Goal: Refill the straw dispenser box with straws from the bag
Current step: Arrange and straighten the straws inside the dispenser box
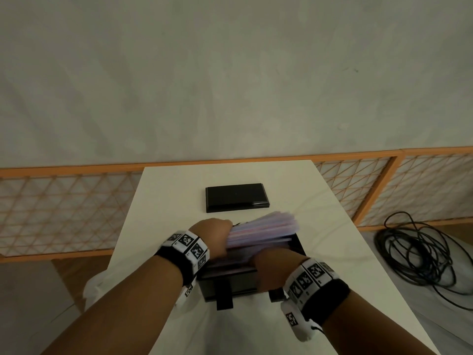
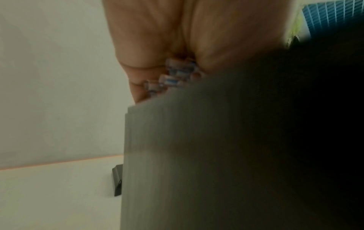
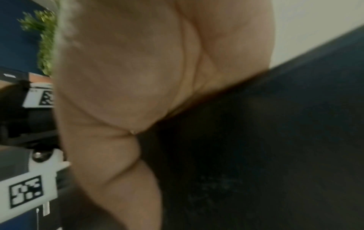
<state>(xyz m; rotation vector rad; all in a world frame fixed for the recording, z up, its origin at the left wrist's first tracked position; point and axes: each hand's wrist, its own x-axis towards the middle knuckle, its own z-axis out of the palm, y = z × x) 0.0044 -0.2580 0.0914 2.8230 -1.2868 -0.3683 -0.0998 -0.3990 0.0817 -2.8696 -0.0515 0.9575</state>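
The black straw dispenser box (image 1: 227, 284) stands open on the white table (image 1: 163, 201), close to me. A thick bundle of pastel straws (image 1: 266, 230) lies slanted over its opening, the right end raised above the rim. My left hand (image 1: 216, 235) grips the bundle's left end; the striped straw ends (image 2: 173, 74) show inside that hand (image 2: 149, 46) above the box wall (image 2: 197, 155). My right hand (image 1: 270, 267) is hooked over the box's near wall at the right. Its palm (image 3: 128, 77) lies against the dark box (image 3: 256, 140) and its fingers are hidden.
The box's black lid (image 1: 236, 198) lies flat farther back on the table. An orange lattice fence (image 1: 64, 208) runs behind and beside the table. A coil of black cable (image 1: 422, 254) lies on the floor to the right.
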